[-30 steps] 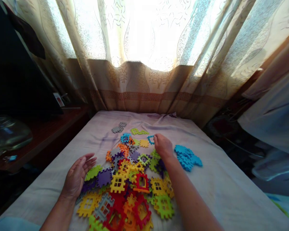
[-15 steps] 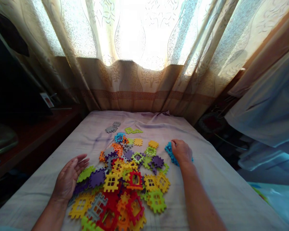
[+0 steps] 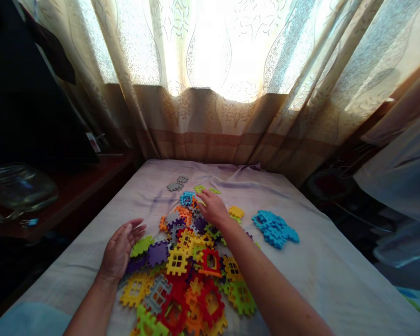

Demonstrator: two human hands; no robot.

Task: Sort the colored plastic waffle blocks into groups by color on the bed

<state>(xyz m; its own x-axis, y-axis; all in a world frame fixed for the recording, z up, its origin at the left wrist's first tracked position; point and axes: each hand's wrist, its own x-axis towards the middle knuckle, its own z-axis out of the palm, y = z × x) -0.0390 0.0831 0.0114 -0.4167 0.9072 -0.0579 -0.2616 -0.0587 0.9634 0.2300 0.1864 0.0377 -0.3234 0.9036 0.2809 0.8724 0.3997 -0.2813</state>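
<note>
A heap of interlocking plastic tiles in several colours lies on a pale cloth-covered surface. My left hand (image 3: pixel 121 247) rests at the heap's left edge, palm inward and fingers apart, close to a green tile (image 3: pixel 142 246) and a purple tile (image 3: pixel 157 253). Over the far end of the heap, my right hand (image 3: pixel 213 208) reaches with its fingers stretched out and nothing visible in them. Just left of its fingertips lies a blue window tile (image 3: pixel 187 199). A separate pile of blue tiles (image 3: pixel 276 228) sits to the right of my right forearm.
Two grey tiles (image 3: pixel 175 186) and some light green pieces (image 3: pixel 214 191) lie beyond the heap. A dark side table (image 3: pixel 65 193) with a glass vessel (image 3: pixel 19 189) stands at left. Curtains (image 3: pixel 210 126) hang behind, and white cloth (image 3: pixel 402 168) hangs at right.
My right hand has left the blue pile and moved left to the far end of the heap. My left hand stays beside the heap. The view has shifted slightly left.
</note>
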